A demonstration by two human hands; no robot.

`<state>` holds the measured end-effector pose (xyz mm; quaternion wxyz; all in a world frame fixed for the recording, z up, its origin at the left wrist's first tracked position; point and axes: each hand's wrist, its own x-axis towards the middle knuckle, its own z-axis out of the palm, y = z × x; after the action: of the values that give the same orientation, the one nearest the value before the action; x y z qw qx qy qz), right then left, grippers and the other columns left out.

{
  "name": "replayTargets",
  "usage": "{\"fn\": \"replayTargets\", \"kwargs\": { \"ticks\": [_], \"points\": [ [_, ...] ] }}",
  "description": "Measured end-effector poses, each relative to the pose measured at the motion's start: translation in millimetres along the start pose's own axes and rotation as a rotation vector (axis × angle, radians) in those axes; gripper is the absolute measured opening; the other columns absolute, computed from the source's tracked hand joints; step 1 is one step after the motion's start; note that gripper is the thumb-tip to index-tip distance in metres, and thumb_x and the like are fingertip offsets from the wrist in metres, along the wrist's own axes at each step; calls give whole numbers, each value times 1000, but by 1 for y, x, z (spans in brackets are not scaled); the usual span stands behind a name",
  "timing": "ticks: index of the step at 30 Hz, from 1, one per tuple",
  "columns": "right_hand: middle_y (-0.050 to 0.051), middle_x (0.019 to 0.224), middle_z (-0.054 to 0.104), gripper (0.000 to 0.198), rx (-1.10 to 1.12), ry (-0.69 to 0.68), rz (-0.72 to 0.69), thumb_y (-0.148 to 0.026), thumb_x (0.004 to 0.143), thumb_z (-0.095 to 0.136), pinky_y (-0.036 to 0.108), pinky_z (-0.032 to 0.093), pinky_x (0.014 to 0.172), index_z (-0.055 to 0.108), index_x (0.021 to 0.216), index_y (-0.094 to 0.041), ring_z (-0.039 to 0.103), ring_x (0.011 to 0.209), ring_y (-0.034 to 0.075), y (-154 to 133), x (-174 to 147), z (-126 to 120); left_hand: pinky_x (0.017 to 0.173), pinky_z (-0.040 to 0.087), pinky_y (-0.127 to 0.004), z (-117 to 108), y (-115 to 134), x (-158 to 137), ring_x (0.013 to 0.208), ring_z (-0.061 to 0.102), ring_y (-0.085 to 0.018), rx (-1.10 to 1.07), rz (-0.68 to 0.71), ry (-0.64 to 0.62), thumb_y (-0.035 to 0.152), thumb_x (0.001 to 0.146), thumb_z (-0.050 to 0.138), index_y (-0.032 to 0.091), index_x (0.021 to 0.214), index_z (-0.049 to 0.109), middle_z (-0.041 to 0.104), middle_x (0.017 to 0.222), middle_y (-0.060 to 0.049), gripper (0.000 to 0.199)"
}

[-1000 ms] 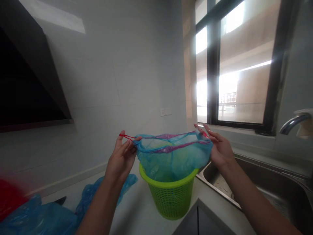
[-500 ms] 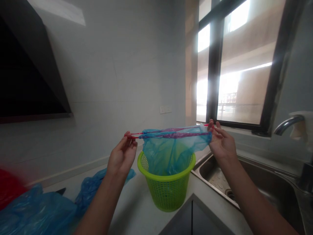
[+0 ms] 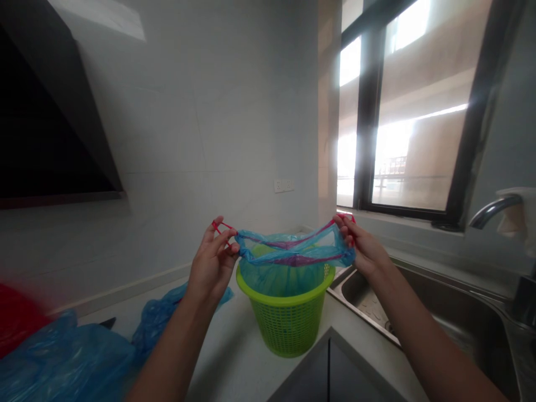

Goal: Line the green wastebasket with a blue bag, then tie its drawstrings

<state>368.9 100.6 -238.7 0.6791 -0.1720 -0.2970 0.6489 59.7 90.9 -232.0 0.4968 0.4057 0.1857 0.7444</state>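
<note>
A translucent blue drawstring garbage bag (image 3: 293,254) is stretched between my two hands, its mouth spread and its lower part down inside a lime-green plastic basket (image 3: 288,329). My left hand (image 3: 215,251) is closed on the bag's left end, with a red drawstring looped about the fingers. On the right, my right hand (image 3: 355,243) grips the opposite end, where another red drawstring loop passes over the fingers. The bag's rim sits slightly above the basket's rim. The bottom of the bag is hidden by the basket wall.
Crumpled blue plastic bags (image 3: 71,352) and a red bag (image 3: 19,321) lie at the left. A steel sink (image 3: 452,312) with a faucet (image 3: 496,211) is at the right. A grey panel (image 3: 330,374) stands in front of the basket, below the window (image 3: 419,123) and wall.
The bag's mouth has opened wider and sunk toward the basket. My right hand has moved left and slightly down, and the left drawstring now loops around my fingers.
</note>
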Motion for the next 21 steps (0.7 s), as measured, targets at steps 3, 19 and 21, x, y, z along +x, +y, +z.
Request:
{"fn": "replayTargets", "kwargs": {
  "ticks": [3,19,21],
  "points": [
    [-2,67,64,12,79,16,-87,-17,96,57,11,48,42,66,88,-18,59,52,7,1,3,0,50,43,-12,2,-1,5,59,53,-6,-116,42,121,5,85,61,14,96,68,59,77,-1,15],
    [-4,55,31,17,289,72,16,-19,87,36,23,37,39,36,71,-24,33,42,12,9,-4,-3,89,55,-29,9,-2,-6,104,68,-18,-166,98,54,17,93,57,29,103,62,71,108,-4,17],
    [-3,59,32,17,238,32,-1,-21,87,37,22,38,40,34,71,-24,35,46,12,9,-7,2,87,54,-29,13,-1,-12,96,69,-18,-55,153,-18,22,90,65,34,114,60,70,105,-3,28]
  ]
}}
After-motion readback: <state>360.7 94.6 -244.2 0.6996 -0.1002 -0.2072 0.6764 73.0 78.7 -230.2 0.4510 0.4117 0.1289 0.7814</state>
